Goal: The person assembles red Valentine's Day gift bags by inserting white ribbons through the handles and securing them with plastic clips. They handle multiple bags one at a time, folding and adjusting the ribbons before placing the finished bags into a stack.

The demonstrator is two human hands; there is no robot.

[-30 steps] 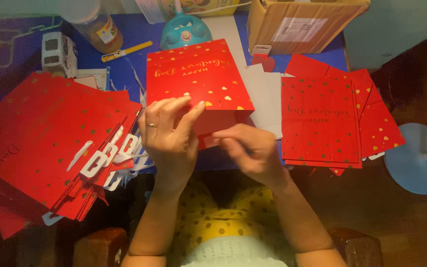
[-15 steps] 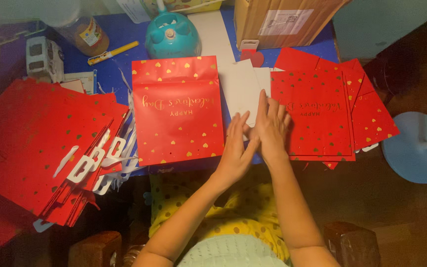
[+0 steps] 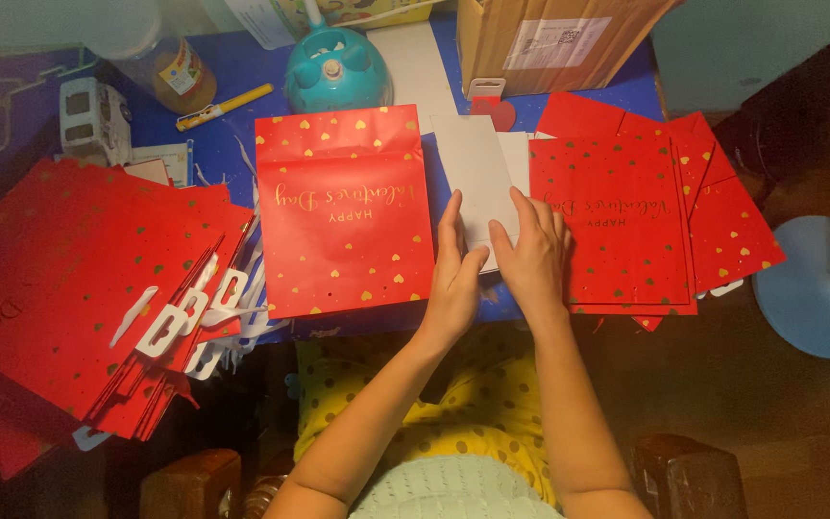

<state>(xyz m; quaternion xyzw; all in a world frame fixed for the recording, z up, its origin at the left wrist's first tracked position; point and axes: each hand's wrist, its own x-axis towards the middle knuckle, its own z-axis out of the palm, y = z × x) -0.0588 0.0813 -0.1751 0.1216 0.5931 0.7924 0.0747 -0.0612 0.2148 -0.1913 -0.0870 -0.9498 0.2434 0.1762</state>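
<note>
A flat red paper bag (image 3: 343, 216) with gold hearts lies in the middle of the blue table (image 3: 242, 72). Just right of it sits a small stack of white cards (image 3: 477, 178). My left hand (image 3: 455, 274) rests flat with its fingers on the near edge of the white cards, beside the red bag. My right hand (image 3: 532, 252) lies next to it, fingers spread over the cards and touching the left edge of a pile of red bags (image 3: 631, 216) on the right. Neither hand grips anything.
A big fanned heap of red bags with white handles (image 3: 88, 298) fills the left. At the back stand a teal round container (image 3: 338, 67), a jar (image 3: 160, 62), a yellow pen (image 3: 225, 106), a white toy truck (image 3: 88, 115) and a cardboard box (image 3: 549, 38). A pale blue round stand (image 3: 818, 288) is on the right.
A second ago both hands held a folded red bag near my body. It now lies flat on the table, and both hands have moved right onto the white cards.
</note>
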